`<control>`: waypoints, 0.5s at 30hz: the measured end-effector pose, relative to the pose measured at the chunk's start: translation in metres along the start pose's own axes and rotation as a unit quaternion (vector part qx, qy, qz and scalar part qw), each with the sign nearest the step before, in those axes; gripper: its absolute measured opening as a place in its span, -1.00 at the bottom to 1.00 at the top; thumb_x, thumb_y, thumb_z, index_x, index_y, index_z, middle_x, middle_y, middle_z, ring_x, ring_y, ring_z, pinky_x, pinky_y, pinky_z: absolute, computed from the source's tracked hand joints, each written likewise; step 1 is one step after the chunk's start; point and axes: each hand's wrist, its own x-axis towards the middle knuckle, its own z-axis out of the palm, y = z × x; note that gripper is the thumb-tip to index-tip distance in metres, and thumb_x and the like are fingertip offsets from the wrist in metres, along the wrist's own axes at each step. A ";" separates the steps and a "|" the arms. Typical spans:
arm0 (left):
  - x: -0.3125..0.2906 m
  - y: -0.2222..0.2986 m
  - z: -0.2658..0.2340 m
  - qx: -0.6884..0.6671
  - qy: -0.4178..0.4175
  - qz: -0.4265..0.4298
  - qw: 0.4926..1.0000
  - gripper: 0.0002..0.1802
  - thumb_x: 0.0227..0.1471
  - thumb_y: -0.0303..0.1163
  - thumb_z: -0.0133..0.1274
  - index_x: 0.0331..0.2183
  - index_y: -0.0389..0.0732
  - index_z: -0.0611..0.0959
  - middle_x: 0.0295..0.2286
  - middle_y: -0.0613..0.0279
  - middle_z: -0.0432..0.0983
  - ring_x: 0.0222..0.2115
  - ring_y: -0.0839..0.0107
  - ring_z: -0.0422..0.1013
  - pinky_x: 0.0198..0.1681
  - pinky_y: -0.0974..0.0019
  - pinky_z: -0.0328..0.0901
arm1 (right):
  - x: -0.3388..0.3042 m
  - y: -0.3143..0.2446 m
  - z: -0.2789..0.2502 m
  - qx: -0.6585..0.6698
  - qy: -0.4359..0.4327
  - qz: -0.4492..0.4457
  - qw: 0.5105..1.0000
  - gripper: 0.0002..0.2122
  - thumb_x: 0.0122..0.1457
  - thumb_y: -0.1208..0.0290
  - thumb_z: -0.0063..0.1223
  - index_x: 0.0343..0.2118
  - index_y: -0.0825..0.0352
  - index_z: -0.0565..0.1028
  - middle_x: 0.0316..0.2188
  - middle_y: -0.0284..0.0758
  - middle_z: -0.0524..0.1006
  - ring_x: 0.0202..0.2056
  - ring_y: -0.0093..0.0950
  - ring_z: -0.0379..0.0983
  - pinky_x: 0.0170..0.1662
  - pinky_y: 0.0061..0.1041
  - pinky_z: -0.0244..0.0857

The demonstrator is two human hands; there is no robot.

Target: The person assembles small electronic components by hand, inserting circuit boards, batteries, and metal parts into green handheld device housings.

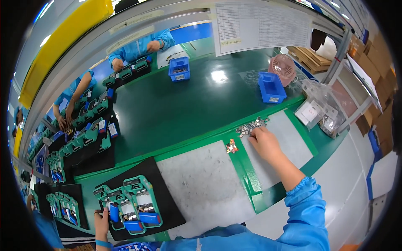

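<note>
My right hand point(266, 145) reaches to a pile of small metal pieces point(247, 128) on the far edge of a grey-white sheet point(274, 163). Its fingertips are pinched together at the pile's near side, where a piece is mostly hidden by them. At the lower left, my left hand point(101, 224) is closed at the left edge of the leftmost green plastic housing point(103, 193), its fingers partly hidden. That housing lies beside other green housings point(144, 188) with metal parts and blue blocks point(150, 218) on a black mat point(169, 209). Small copper-coloured pieces point(231, 146) lie between the two sheets.
A larger grey-white sheet point(201, 180) covers the middle of the bench. Blue bins point(179, 75) stand farther back, one near a pink fan point(282, 69). Clear bags point(324, 109) sit at the right. Co-workers' hands point(67, 118) work along rows of green housings at the left.
</note>
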 end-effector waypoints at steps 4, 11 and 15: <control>-0.021 0.025 0.019 -0.008 0.006 0.070 0.997 -0.43 0.13 -0.01 0.13 -0.13 -0.38 0.49 -0.46 0.15 0.43 -0.46 0.43 0.33 -0.38 0.33 0.25 | -0.001 -0.008 0.003 -0.070 0.028 0.002 0.997 -0.88 0.08 0.42 0.14 -0.38 0.34 0.50 -0.30 -0.16 0.51 -0.30 -0.09 0.52 -0.23 -0.15 0.42; -0.055 0.095 0.057 -0.116 -0.125 0.094 0.981 -0.38 0.12 -0.14 0.15 0.01 -0.46 0.43 -0.39 0.24 0.36 -0.39 0.47 0.30 -0.28 0.40 0.27 | -0.006 -0.003 0.009 -0.074 0.050 -0.006 0.996 -0.87 0.09 0.41 0.12 -0.35 0.33 0.51 -0.29 -0.15 0.50 -0.32 -0.07 0.52 -0.24 -0.12 0.42; -0.081 0.134 0.066 -0.193 -0.212 0.074 0.955 -0.35 0.12 -0.28 0.16 0.14 -0.39 0.35 -0.37 0.32 0.28 -0.39 0.54 0.28 -0.32 0.44 0.27 | -0.013 -0.005 0.008 -0.056 0.065 0.024 0.996 -0.85 0.10 0.37 0.13 -0.41 0.37 0.54 -0.44 -0.12 0.55 -0.38 -0.07 0.52 -0.29 -0.13 0.40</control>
